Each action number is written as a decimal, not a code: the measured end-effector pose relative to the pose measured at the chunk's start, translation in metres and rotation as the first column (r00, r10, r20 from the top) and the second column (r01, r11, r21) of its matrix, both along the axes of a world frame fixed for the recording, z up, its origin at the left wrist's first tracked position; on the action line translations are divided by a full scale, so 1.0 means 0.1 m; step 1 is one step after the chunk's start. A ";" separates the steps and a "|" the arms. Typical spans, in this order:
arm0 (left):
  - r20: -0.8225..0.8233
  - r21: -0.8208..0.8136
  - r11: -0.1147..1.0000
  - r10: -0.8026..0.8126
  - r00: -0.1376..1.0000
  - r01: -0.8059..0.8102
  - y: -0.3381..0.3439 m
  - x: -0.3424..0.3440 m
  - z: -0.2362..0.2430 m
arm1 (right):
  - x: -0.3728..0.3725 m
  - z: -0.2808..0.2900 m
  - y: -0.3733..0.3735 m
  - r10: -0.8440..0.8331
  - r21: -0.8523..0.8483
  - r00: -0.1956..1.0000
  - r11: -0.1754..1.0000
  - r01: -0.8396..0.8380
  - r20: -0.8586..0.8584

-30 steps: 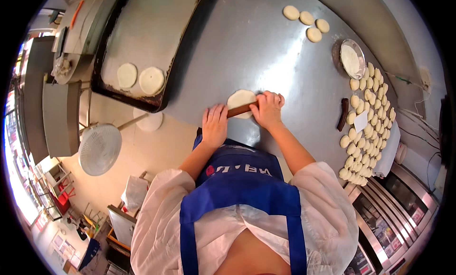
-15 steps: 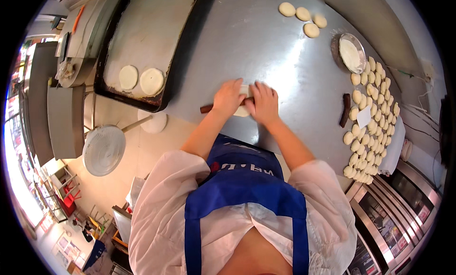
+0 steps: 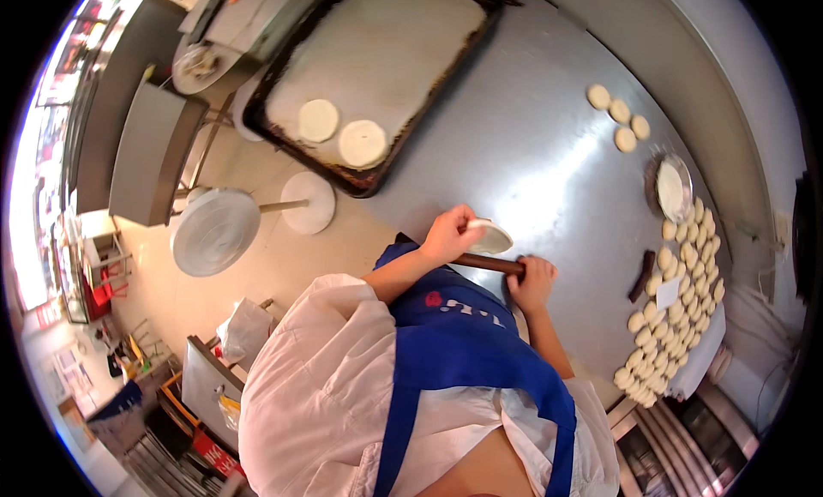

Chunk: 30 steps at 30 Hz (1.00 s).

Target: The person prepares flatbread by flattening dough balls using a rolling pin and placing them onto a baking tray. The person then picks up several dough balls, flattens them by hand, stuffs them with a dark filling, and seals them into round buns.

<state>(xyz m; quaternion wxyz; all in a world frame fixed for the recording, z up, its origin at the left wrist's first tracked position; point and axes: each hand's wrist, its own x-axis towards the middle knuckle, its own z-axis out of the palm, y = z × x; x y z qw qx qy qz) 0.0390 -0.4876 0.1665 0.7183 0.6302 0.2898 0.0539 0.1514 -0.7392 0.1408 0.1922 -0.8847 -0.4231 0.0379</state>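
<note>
My left hand pinches the edge of a flattened dough round, lifting it at a tilt off the steel table. A brown wooden rolling pin lies beneath it, its right end gripped by my right hand. Two flat dough rounds rest on a large dark-rimmed baking tray at the upper left of the table.
Several dough pieces crowd the table's right, beside a white card, a dark short rod and a metal bowl of white stuff. Several more sit higher up. Left of the table stand a fan and counters.
My left hand has lifted the dough round from the table. My right hand has moved down and right to the pin's end. The view has turned, shifting the table's contents.
</note>
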 end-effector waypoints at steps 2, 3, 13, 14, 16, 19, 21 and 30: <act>-0.026 -0.344 0.915 0.213 0.977 -0.209 0.36 -0.13 -0.03 | 0.01 0.01 0.03 0.016 -0.021 0.999 1.000 -0.015 0.034; -0.019 -0.548 0.777 0.359 0.933 -0.310 0.61 -0.17 0.01 | 0.00 0.02 0.04 0.013 -0.034 0.998 0.999 -0.011 0.054; 0.091 -0.729 0.480 0.774 0.626 -0.488 4.08 -1.06 0.08 | -0.19 -0.08 0.18 -0.322 -0.241 0.942 0.910 0.336 0.097; 0.069 -0.725 0.484 0.758 0.648 -0.489 4.25 -1.13 0.02 | -0.21 -0.10 0.22 -0.379 -0.261 0.921 0.884 0.388 0.087; 0.007 -0.709 0.494 0.719 0.695 -0.503 4.41 -1.15 -0.07 | -0.28 -0.10 0.24 -0.458 -0.282 0.885 0.841 0.462 0.082; -0.085 -0.609 0.533 0.693 0.716 -0.588 4.52 -1.08 -0.22 | -0.38 -0.09 0.32 -0.510 -0.261 0.855 0.816 0.516 0.093; -0.086 -0.423 0.616 0.703 0.706 -0.665 4.47 -1.03 -0.20 | -0.45 -0.07 0.37 -0.531 -0.245 0.839 0.803 0.544 0.119; -0.073 0.386 0.735 0.627 0.775 -0.558 4.38 -1.07 -0.26 | -0.45 -0.15 0.36 -0.535 -0.234 0.834 0.801 0.552 0.137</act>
